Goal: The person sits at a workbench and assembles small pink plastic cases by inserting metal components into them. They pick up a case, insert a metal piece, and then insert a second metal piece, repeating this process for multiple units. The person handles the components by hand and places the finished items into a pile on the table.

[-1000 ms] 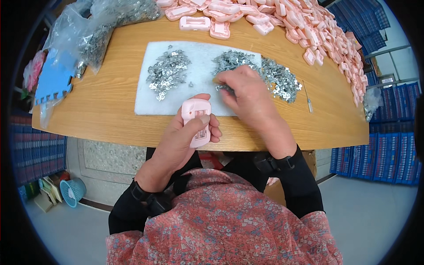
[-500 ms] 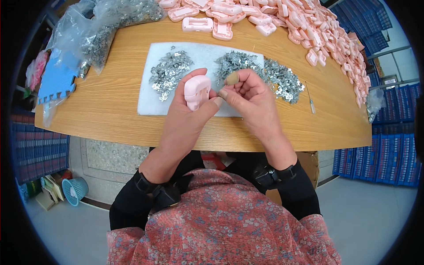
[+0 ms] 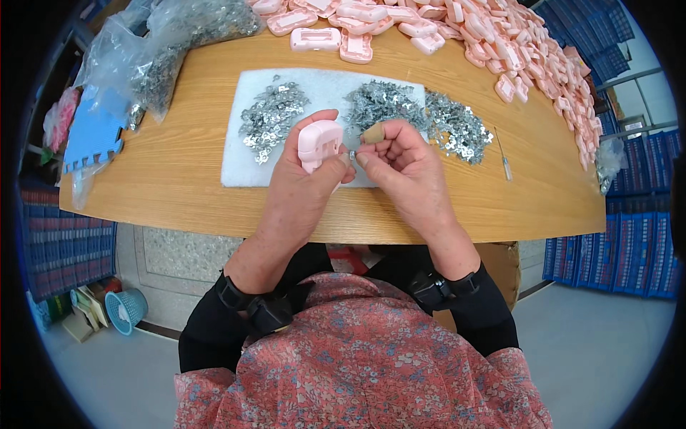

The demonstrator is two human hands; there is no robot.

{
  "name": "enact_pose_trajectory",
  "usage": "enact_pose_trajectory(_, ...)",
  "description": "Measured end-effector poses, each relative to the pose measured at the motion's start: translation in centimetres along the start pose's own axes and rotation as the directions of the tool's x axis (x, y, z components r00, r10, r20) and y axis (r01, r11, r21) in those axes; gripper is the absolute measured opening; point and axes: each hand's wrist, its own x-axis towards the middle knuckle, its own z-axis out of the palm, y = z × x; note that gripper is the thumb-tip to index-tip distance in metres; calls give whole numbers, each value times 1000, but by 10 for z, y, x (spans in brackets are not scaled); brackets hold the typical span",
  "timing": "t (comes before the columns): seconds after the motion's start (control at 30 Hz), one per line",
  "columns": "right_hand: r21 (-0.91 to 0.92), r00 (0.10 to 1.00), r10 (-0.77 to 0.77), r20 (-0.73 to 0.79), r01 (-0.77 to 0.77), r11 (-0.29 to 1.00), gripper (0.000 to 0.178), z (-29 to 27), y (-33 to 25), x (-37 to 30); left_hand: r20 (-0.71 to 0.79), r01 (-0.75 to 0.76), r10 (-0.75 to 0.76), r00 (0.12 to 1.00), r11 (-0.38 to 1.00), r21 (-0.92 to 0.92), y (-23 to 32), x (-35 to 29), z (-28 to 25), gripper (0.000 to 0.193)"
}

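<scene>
A pale pink plastic casing point(image 3: 319, 141) stands tilted in my left hand point(image 3: 293, 189), whose fingers and thumb are closed round it. Just right of the casing, my right hand point(image 3: 411, 164) pinches a tiny silver metal piece point(image 3: 352, 154) between thumb and index finger. That piece sits close to my left thumb tip; whether it touches the casing I cannot tell. A tan wrap point(image 3: 374, 133) covers one right fingertip. Under both hands lies a white foam sheet point(image 3: 232, 171), bearing a left heap of small metal pieces point(image 3: 270, 118) and a denser middle heap point(image 3: 386, 104).
Another metal heap point(image 3: 463, 134) spills onto the wooden table point(image 3: 171, 171), beside a thin screwdriver point(image 3: 504, 156). Many pink casings point(image 3: 486, 36) pile along the far and right edge. At the far left are plastic bags of metal pieces point(image 3: 153, 71) and a blue foam mat point(image 3: 93, 136).
My fingertips have shifted slightly, and the silver piece now shows between them. My left thumb has moved a little left along the casing. The whole view has shifted slightly.
</scene>
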Motion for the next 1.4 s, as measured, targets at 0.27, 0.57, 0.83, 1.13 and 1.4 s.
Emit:
enact_pose_trajectory(0.27,49,998,42,50,-44,998,21,-1,-6,0,8,7,-8,1000,999,47,-5,1,1,52)
enact_pose_trajectory(0.57,28,998,24,61,-25,999,25,-3,2,-2,20,93,-91,996,990,-106,-3,1,2,54)
enact_pose_trajectory(0.83,150,987,115,109,-131,980,22,-15,2,2,71,189,-185,980,980,-57,0,3,0,55)
enact_pose_trajectory(1.13,254,990,115,78,-132,958,23,-23,-4,5,245,444,-381,891,841,-308,7,6,-7,47)
enact_pose_trajectory(1.4,-90,990,-70,126,82,993,22,-14,-21,-1,417,582,-428,802,718,-383,1,3,-17,58)
